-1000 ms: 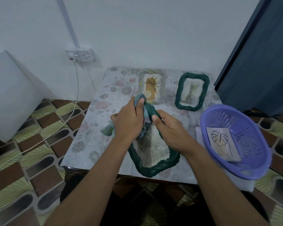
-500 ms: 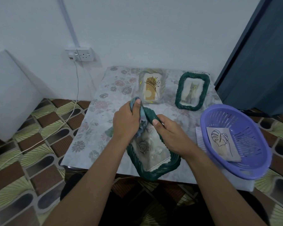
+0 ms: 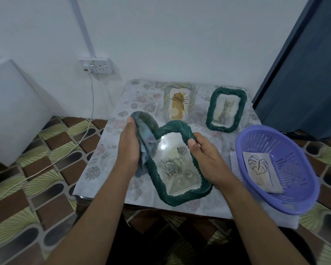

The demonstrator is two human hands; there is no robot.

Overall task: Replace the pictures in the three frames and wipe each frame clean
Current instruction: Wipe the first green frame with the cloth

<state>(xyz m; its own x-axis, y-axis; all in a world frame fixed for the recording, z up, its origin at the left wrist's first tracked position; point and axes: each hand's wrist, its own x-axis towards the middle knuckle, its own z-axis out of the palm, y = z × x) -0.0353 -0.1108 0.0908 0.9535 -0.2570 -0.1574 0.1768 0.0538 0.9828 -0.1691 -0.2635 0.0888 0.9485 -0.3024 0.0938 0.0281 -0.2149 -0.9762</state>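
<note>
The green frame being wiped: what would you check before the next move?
1. Grip on the frame: ok, the right hand grips its right side.
2. The cloth meets the frame: ok, the left hand holds it on the upper left rim.
3. Picture inside: ok, roses show behind the glass.
4. Glass clean: cannot tell, there is glare on it.
5. Other frames filled: ok, the cat frame and the pale frame both hold pictures.
6. Emptied basket: not ok, a leaf drawing lies in it.
</note>
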